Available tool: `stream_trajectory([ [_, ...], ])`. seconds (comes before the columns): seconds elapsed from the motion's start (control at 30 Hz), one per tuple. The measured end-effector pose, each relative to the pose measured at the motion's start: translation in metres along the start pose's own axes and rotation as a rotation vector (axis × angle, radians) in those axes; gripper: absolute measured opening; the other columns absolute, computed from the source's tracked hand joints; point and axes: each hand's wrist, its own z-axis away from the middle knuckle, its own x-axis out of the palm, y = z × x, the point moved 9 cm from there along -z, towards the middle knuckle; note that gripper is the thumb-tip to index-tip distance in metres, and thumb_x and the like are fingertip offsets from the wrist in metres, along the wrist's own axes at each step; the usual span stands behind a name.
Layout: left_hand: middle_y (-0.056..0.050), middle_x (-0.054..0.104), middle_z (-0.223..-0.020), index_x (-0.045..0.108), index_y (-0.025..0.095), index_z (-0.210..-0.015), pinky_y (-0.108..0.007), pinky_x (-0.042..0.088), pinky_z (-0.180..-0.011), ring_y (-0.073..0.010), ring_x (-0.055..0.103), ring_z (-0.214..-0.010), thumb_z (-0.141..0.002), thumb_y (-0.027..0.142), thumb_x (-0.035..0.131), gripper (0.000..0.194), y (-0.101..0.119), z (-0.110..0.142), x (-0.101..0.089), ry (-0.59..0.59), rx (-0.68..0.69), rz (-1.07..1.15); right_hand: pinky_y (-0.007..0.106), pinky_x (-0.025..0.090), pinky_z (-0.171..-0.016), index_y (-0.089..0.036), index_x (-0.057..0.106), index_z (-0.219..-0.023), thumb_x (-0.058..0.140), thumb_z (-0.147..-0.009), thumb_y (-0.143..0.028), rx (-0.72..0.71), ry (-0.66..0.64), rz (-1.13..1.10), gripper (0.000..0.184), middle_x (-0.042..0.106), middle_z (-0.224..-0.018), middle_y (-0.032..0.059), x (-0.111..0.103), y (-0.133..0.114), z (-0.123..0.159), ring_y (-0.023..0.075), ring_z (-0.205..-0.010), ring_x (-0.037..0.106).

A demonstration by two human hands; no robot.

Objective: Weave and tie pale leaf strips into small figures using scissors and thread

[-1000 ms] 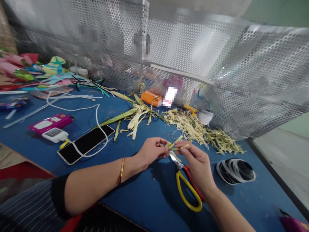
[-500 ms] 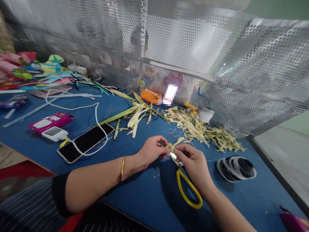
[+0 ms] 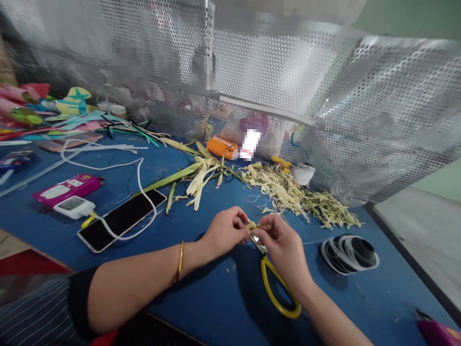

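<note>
My left hand (image 3: pixel 224 231) and my right hand (image 3: pixel 283 245) meet over the blue table (image 3: pixel 201 288), both pinched on a small pale-yellow leaf strip (image 3: pixel 251 225) folded between the fingertips. Under my right hand lie scissors with yellow handles (image 3: pixel 277 293), blades pointing toward the strip. A gold bangle sits on my left wrist. Behind the hands, long green and pale leaf strips (image 3: pixel 196 175) and a heap of cut leaf scraps (image 3: pixel 302 199) lie on the table.
A black phone (image 3: pixel 120 218) with a white cable, a white charger and a pink power bank (image 3: pixel 68 185) lie left. A coil of black and white cord (image 3: pixel 349 252) sits right. A perforated metal screen (image 3: pixel 324 120) walls the back. Coloured craft pieces crowd the far left.
The strip's loose ends, which stuck up between my fingers a second ago, are now folded down small. Both hands have drawn closer together and slightly lower.
</note>
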Motion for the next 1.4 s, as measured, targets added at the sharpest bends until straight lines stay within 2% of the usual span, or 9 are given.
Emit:
stream_trajectory([
  [0.13,0.006,0.06,-0.052,0.059,0.016,-0.082,-0.023,0.046,-0.054,-0.0107,0.057,-0.048,-0.06,0.01,0.072,0.026,-0.005,0.0,0.001,0.011,-0.088,0.124,0.028,0.051,-0.057,-0.023,0.056,-0.092,0.066,-0.08,-0.033,-0.021,0.0,0.006,0.019,0.067,-0.071,0.0007,0.001,-0.001,0.001,0.0177,-0.059,0.065],
  [0.27,0.0,0.064,-0.056,0.064,0.012,-0.075,-0.024,0.046,-0.056,-0.0101,0.057,-0.048,-0.059,0.009,0.073,0.019,-0.014,0.004,0.007,-0.004,-0.256,0.294,0.028,0.051,-0.056,-0.023,0.056,-0.092,0.065,-0.081,-0.033,-0.017,-0.01,0.006,0.017,0.066,-0.069,0.0,0.001,0.0,0.001,0.0181,-0.059,0.065],
  [0.37,-0.001,0.065,-0.059,0.064,0.011,-0.076,-0.023,0.046,-0.057,-0.0095,0.057,-0.049,-0.06,0.009,0.072,0.018,-0.017,0.006,0.006,0.027,-0.309,0.362,0.028,0.05,-0.056,-0.023,0.057,-0.088,0.065,-0.08,-0.033,0.007,-0.024,0.0,0.015,0.065,-0.068,-0.0009,0.0,0.002,0.0,0.0182,-0.059,0.066],
  [0.63,0.004,0.059,-0.053,0.064,0.013,-0.075,-0.021,0.044,-0.056,-0.0088,0.055,-0.05,-0.058,0.01,0.072,0.019,-0.006,0.006,0.016,-0.113,-0.223,0.307,0.029,0.049,-0.053,-0.023,0.057,-0.082,0.072,-0.074,-0.035,0.078,-0.023,-0.12,0.02,0.064,-0.06,-0.0026,-0.001,0.002,-0.002,0.0183,-0.052,0.063],
  [0.83,0.002,0.062,-0.059,0.064,0.015,-0.069,-0.022,0.041,-0.056,-0.0109,0.056,-0.057,-0.064,0.016,0.067,0.005,0.0,0.003,0.017,-0.17,0.02,-0.006,0.027,0.045,-0.048,-0.022,0.059,-0.077,0.067,-0.078,-0.04,0.095,-0.078,-0.082,0.019,0.056,-0.058,-0.0039,0.009,0.01,0.001,0.0161,-0.05,0.059],
  [1.03,0.005,0.059,-0.053,0.061,0.015,-0.067,-0.025,0.045,-0.056,-0.0115,0.056,-0.051,-0.058,0.017,0.069,0.012,-0.01,0.004,0.025,-0.227,-0.104,0.085,0.023,0.034,-0.049,-0.021,0.059,-0.067,0.061,-0.081,-0.032,-0.082,-0.013,0.223,0.018,0.052,-0.06,-0.0027,-0.002,-0.001,-0.002,0.0122,-0.054,0.046],
  [1.13,0.002,0.062,-0.055,0.067,0.014,-0.069,-0.025,0.046,-0.056,-0.0114,0.056,-0.052,-0.06,0.019,0.067,0.01,-0.013,0.005,0.03,-0.298,-0.117,0.077,0.023,0.033,-0.05,-0.021,0.059,-0.068,0.058,-0.081,-0.03,-0.09,-0.03,0.298,0.015,0.054,-0.061,-0.0027,-0.003,-0.004,-0.003,0.0121,-0.054,0.045],
  [1.3,0.002,0.062,-0.058,0.069,0.015,-0.067,-0.022,0.043,-0.055,-0.01,0.056,-0.052,-0.066,0.019,0.065,0.006,-0.018,0.012,0.042,-0.497,-0.088,-0.058,0.024,0.034,-0.054,-0.021,0.055,-0.068,0.056,-0.082,-0.026,-0.134,0.025,0.346,0.014,0.055,-0.065,-0.0018,-0.007,-0.011,-0.001,0.0134,-0.059,0.049],
  [1.4,0.002,0.061,-0.057,0.066,0.015,-0.064,-0.021,0.043,-0.053,-0.0091,0.055,-0.05,-0.067,0.018,0.063,0.005,-0.016,0.014,0.044,-0.533,-0.092,-0.075,0.024,0.033,-0.054,-0.022,0.052,-0.071,0.053,-0.085,-0.027,-0.126,0.056,0.367,0.015,0.055,-0.064,-0.0021,-0.007,-0.009,0.0,0.0137,-0.058,0.048],
])
